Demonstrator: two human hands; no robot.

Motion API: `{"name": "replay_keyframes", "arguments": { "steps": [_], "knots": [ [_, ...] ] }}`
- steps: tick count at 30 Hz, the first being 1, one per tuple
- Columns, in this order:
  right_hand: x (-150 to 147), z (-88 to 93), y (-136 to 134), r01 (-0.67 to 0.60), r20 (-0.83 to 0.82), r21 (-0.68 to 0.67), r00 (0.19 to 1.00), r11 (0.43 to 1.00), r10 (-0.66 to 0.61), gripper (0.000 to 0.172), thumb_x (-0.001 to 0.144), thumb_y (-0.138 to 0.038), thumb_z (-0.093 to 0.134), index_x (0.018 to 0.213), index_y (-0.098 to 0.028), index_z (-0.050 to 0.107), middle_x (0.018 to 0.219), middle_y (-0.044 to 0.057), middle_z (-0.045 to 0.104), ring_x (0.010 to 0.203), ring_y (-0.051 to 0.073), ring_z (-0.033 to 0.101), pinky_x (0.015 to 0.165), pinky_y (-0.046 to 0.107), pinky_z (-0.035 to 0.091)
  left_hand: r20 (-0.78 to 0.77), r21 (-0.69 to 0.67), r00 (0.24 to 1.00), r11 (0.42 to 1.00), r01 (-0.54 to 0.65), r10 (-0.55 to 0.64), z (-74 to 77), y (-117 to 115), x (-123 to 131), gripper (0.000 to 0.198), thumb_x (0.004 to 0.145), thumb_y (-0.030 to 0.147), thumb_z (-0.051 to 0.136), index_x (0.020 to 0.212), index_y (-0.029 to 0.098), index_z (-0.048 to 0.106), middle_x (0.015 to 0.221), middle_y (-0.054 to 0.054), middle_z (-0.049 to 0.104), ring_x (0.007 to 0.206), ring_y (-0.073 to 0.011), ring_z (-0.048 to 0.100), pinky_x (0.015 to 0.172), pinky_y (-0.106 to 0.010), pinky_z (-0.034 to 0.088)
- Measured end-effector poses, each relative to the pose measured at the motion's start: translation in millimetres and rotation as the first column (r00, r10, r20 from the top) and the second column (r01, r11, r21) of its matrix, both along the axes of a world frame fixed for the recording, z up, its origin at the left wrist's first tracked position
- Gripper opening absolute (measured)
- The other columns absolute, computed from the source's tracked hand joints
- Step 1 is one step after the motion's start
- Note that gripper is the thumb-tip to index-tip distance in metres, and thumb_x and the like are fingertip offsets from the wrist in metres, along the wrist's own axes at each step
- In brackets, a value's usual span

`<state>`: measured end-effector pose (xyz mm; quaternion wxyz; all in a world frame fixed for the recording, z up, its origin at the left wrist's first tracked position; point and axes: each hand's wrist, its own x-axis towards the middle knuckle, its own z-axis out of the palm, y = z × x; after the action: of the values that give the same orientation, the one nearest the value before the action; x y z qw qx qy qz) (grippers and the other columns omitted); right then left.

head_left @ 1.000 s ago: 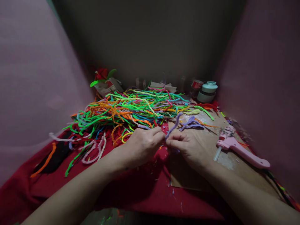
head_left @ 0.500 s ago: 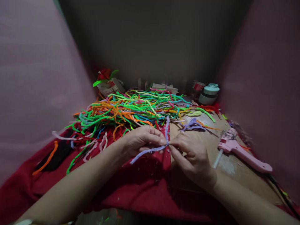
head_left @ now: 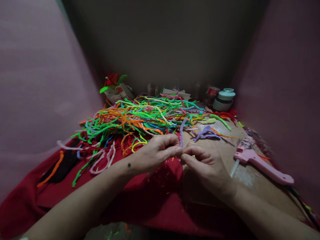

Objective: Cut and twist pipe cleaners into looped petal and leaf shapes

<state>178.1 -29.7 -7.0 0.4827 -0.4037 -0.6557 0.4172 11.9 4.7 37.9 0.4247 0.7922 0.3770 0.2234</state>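
Note:
A lilac pipe cleaner (head_left: 182, 132) stands up from between my fingertips, its lower part hidden by my hands. My left hand (head_left: 162, 150) pinches it from the left with thumb and forefinger. From the right, my right hand (head_left: 203, 163) pinches at the same spot, and the fingertips of both hands nearly touch. Just beyond them lies a big heap of coloured pipe cleaners (head_left: 130, 115), mostly green and orange. Beside my right hand a bundle of lilac pipe cleaners (head_left: 207, 134) rests on a wooden board (head_left: 220, 150).
A pink glue gun (head_left: 262, 163) lies on the board's right side, its nozzle end tangled with glue strings. Behind it stands a jar with a light teal lid (head_left: 225, 98). Red cloth (head_left: 140, 196) covers the table, and a red flower (head_left: 111, 80) sits at the back left.
My left hand has turned and shifted slightly right, closing against the right fingertips. The pipe cleaner's end that pointed left is now out of sight, while the upright end remains visible.

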Motion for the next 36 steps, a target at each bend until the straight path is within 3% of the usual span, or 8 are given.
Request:
{"name": "replay_keyframes", "arguments": {
  "steps": [4, 12, 19, 23, 26, 29, 32, 36],
  "knots": [
    [-2, -2.1, 1, 0.110, 0.120, 0.163, 0.984, 0.980, -0.130, 0.017, 0.078, -0.019, 0.052, 0.064, -0.017, 0.062, 0.061, 0.001, 0.056, 0.060, 0.013, 0.051, 0.062, 0.026, 0.039, 0.069, -0.233, 0.996, 0.972, -0.035, 0.052, -4.7, 1, 5, 0.021, 0.080, 0.032, 0.051, 0.069, 0.014, 0.046, 0.061, 0.005, 0.038, 0.055, -0.0062, 0.033, 0.050, -0.018, 0.029],
    [-1, 3.1, 10, -0.141, -0.209, -0.350, 0.976, 0.926, 0.069, 0.018, 0.075, -0.031, 0.060, 0.069, -0.014, 0.066, 0.061, 0.001, 0.062, 0.053, 0.010, 0.049, 0.053, 0.022, 0.037, 0.186, -0.217, 0.967, 0.967, -0.131, 0.173, -6.0, 4, -2, 0.015, 0.079, 0.028, 0.053, 0.074, 0.014, 0.048, 0.065, 0.003, 0.048, 0.059, -0.0072, 0.044, 0.055, -0.019, 0.035],
    [-4, -5.0, 10, -0.122, -0.167, -0.428, 0.984, 0.896, 0.054, 0.022, 0.075, -0.036, 0.060, 0.072, -0.015, 0.066, 0.058, 0.001, 0.063, 0.045, 0.009, 0.046, 0.045, 0.022, 0.035, 0.069, -0.095, 0.978, 0.977, -0.189, 0.196, -8.7, 7, -5, 0.020, 0.080, 0.029, 0.050, 0.071, 0.012, 0.054, 0.065, 0.002, 0.050, 0.061, -0.0082, 0.045, 0.058, -0.020, 0.037],
    [-1, -3.0, 8, 0.040, 0.060, -0.001, 0.997, 0.999, -0.040, 0.018, 0.082, -0.028, 0.053, 0.088, -0.019, 0.068, 0.078, 0.005, 0.066, 0.071, 0.017, 0.059, 0.066, 0.030, 0.046, -0.020, -0.025, 0.986, 0.986, -0.167, 0.167, -3.6, 4, -5, 0.019, 0.081, 0.026, 0.047, 0.068, 0.013, 0.050, 0.061, 0.004, 0.045, 0.056, -0.0071, 0.039, 0.053, -0.019, 0.033],
    [2, 0.6, 9, 0.158, 0.159, 0.495, 0.950, 0.854, -0.268, 0.026, 0.081, -0.018, 0.053, 0.104, -0.022, 0.064, 0.095, 0.008, 0.061, 0.090, 0.021, 0.054, 0.080, 0.037, 0.042, -0.046, -0.017, 0.995, 0.996, -0.092, 0.091, -0.5, 0, -5, 0.019, 0.081, 0.025, 0.046, 0.065, 0.014, 0.047, 0.060, 0.004, 0.041, 0.055, -0.0067, 0.037, 0.053, -0.019, 0.032],
    [4, 2.6, 11, 0.105, 0.268, 0.673, 0.888, 0.732, -0.374, 0.017, 0.079, -0.015, 0.056, 0.090, -0.022, 0.068, 0.087, 0.008, 0.061, 0.088, 0.022, 0.050, 0.079, 0.040, 0.040, -0.067, 0.013, 0.996, 0.998, -0.060, 0.061, -0.4, -3, -3, 0.020, 0.081, 0.025, 0.046, 0.066, 0.014, 0.048, 0.060, 0.004, 0.042, 0.056, -0.0070, 0.038, 0.054, -0.020, 0.033],
    [3, 4.9, 10, 0.066, 0.333, 0.562, 0.895, 0.825, -0.298, 0.012, 0.080, -0.019, 0.055, 0.074, -0.020, 0.065, 0.069, 0.005, 0.062, 0.073, 0.019, 0.051, 0.070, 0.035, 0.041, -0.077, 0.042, 0.990, 0.993, -0.113, 0.116, -2.9, -4, -2, 0.021, 0.081, 0.027, 0.046, 0.067, 0.013, 0.051, 0.059, 0.004, 0.045, 0.055, -0.0073, 0.040, 0.053, -0.020, 0.033],
    [0, 11.7, 7, 0.096, 0.230, 0.028, 0.968, 0.995, -0.100, 0.017, 0.080, -0.025, 0.054, 0.069, -0.017, 0.065, 0.060, 0.001, 0.061, 0.055, 0.013, 0.051, 0.054, 0.026, 0.039, -0.073, 0.075, 0.982, 0.983, -0.167, 0.172, -6.0, -2, -1, 0.019, 0.080, 0.026, 0.049, 0.068, 0.013, 0.055, 0.059, 0.003, 0.049, 0.056, -0.0079, 0.043, 0.054, -0.020, 0.034]
  ]
}}
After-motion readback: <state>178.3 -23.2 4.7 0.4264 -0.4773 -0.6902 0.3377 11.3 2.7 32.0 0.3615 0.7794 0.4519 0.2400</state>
